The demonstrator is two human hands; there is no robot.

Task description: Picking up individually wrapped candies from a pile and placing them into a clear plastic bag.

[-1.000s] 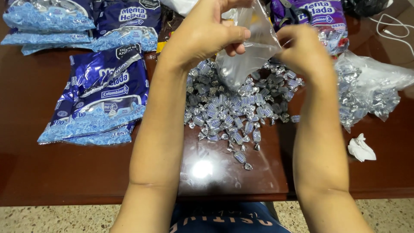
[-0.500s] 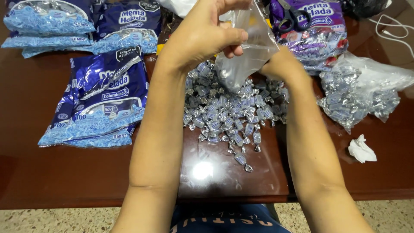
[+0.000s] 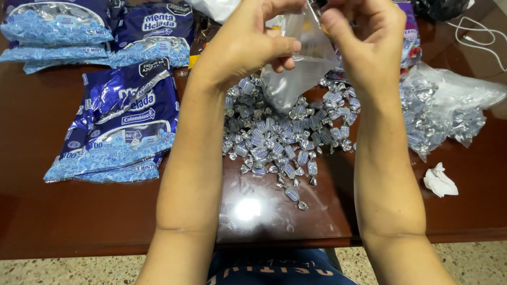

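Dark polished wood made up the table (image 3: pixel 63 221), broad and glossy, with a light reflected near its front edge. On its left lay blue candy bags (image 3: pixel 119 126), several stacked or overlapping, with more at the far edge. At the right sat a filled clear bag (image 3: pixel 449 113) of the same silver sweets, a white cable (image 3: pixel 478 45) beyond it. In the middle spread a loose heap of wrapped candies (image 3: pixel 282 140), a few strays trailing toward the front edge. Above that heap hung a small clear plastic bag (image 3: pixel 301 68), seemingly almost empty, held up by both hands at its mouth. The left hand (image 3: pixel 245 50) pinched one side of the top edge between thumb and fingers; the right hand (image 3: pixel 362 45) was closed on the other side, its fingertips partly hidden, so the exact grip could not be told. To do this well, the mouth likely wanted pulling apart evenly, with the bag kept over the heap so nothing rolled away. A crumpled white paper scrap (image 3: pixel 439 180) lay apart at the right.
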